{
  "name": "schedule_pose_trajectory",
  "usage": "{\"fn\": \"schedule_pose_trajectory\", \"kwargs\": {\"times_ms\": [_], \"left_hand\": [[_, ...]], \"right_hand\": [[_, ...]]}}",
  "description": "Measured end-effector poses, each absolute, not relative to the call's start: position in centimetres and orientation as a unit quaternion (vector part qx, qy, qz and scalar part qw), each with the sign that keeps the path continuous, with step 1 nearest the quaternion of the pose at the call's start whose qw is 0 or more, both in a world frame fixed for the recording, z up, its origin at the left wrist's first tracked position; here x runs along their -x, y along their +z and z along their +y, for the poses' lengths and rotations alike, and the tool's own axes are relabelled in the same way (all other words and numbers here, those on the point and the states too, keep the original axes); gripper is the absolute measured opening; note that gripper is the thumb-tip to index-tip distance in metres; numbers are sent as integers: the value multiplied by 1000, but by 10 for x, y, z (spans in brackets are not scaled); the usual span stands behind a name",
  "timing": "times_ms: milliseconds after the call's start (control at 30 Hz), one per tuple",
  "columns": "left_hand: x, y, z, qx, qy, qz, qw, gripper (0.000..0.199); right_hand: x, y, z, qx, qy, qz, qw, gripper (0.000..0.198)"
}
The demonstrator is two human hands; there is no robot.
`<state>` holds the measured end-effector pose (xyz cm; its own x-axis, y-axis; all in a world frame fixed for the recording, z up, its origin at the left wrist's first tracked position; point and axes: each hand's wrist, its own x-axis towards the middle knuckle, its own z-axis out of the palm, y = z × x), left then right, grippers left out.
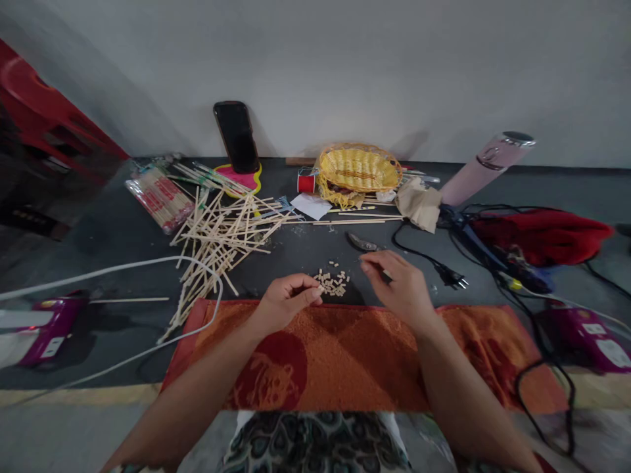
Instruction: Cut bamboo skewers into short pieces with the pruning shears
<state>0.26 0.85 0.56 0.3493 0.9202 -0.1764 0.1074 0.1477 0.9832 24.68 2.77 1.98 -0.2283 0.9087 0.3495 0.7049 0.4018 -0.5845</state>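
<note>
My left hand (pixel 290 300) is closed in a pinch, with a small pale wooden piece (pixel 320 290) at its fingertips. Just beyond lies a small heap of similar cut wooden pieces (pixel 337 286) on the dark tabletop. To the right of the heap, my right hand (pixel 400 284) pinches thumb and forefinger together; what sits between them is too small to make out. Dark-jawed pliers (pixel 362 243) lie just past the right fingertips. Both forearms reach over an orange towel (pixel 355 361) spread along the table's near edge.
Loose wooden sticks (pixel 221 233) and a wrapped stick bundle (pixel 160 197) lie left. Behind are a phone (pixel 237 136), red thread spool (pixel 306 183) and yellow basket (pixel 362 169). At right are a pink flask (pixel 486 171), plug (pixel 449 276), cables and red cloth (pixel 547 235). A white cable (pixel 123 268) loops left.
</note>
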Motion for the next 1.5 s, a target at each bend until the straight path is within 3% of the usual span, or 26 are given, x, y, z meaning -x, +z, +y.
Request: {"fn": "schedule_pose_trajectory", "kwargs": {"times_ms": [167,367,500,600,733,833,1000,1133,1233,1500], "left_hand": [[0,2,11,-547,365,487,575,23],[0,-6,16,-480,419,489,596,20],[1,-7,18,-447,448,474,612,18],[1,-7,19,-428,463,461,625,18],[2,-6,20,-417,472,450,634,18],[3,-5,20,-429,477,466,609,19],[7,0,20,-457,490,499,550,20],[10,2,21,-469,490,502,536,20],[12,3,22,-489,484,498,528,18],[14,3,23,-487,519,506,488,18]], "right_hand": [[-294,12,42,619,32,-769,155,18],[-298,-5,44,621,22,-778,94,20],[-294,-6,47,633,28,-765,120,12],[-291,-2,48,650,71,-731,195,17],[-285,9,46,636,245,-654,329,23],[-273,16,39,617,348,-621,335,41],[-248,16,27,578,293,-686,331,12],[-235,12,20,498,284,-737,358,19],[-231,10,19,466,264,-762,363,7],[-227,10,16,456,239,-802,302,10]]}}
